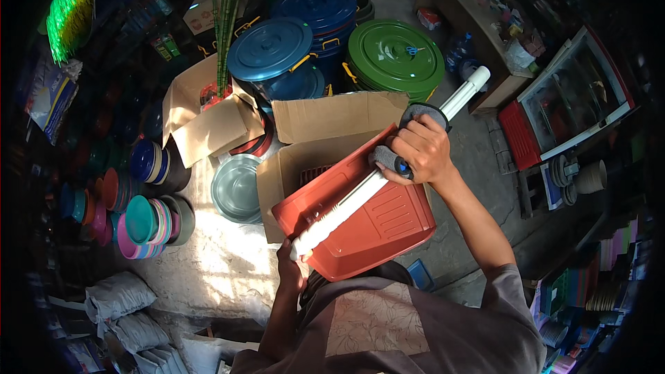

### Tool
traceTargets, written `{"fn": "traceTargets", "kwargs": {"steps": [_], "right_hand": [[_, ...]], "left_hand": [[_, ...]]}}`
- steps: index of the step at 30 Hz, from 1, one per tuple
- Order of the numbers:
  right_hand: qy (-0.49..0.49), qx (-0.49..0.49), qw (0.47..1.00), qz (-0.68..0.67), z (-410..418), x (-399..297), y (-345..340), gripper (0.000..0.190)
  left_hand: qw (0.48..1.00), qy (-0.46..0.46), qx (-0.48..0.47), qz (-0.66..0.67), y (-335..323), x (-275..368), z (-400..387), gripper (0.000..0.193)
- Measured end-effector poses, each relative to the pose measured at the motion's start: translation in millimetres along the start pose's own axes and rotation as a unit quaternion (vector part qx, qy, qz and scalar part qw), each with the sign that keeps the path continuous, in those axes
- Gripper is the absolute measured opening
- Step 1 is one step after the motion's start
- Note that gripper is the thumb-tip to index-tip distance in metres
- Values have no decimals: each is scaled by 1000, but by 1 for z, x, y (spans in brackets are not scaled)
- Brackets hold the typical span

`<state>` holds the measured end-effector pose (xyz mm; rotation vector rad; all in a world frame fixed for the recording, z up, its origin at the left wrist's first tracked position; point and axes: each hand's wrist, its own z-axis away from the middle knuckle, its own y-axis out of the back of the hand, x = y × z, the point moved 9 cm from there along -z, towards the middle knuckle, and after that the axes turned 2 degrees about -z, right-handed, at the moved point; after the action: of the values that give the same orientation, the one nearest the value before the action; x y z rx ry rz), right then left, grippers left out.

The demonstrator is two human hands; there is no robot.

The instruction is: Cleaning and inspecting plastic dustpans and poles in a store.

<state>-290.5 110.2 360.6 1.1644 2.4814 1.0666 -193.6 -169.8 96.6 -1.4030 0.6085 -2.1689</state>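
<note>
My right hand is closed around white plastic posts that slant across my view. Grey fuzzy pads with dark edges show on either side of its fingers. The lower end of the posts is in my left hand, beside the near left edge of a reddish-brown plastic tub. This tub is tilted, with ribs moulded into its surface, and lies beneath the posts. Behind it stands an open cardboard box, with part of a dark red ribbed item showing inside.
Large lidded blue bins and a green bin with scissors on its lid stand ahead. Left are another open carton, a grey basin and stacked colourful basins. A glass-topped case stands right.
</note>
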Motion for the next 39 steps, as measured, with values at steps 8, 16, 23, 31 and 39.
{"fn": "traceTargets", "kwargs": {"steps": [8,16,23,31,39], "right_hand": [[-82,-169,982,-29,-4,24,-28,42],[-150,-220,963,-36,-1,16,-43,43],[-112,-252,961,-20,5,-5,-47,39],[-12,-91,996,-10,18,26,1,38],[-161,45,985,-33,56,106,52,27]], "left_hand": [[983,-80,-52,-157,-29,19,-5,66],[985,-102,-12,-137,-60,27,-7,53],[991,-90,99,23,-42,28,-9,41],[973,-51,189,124,-29,57,12,38],[991,-53,115,47,-8,50,15,43]]}}
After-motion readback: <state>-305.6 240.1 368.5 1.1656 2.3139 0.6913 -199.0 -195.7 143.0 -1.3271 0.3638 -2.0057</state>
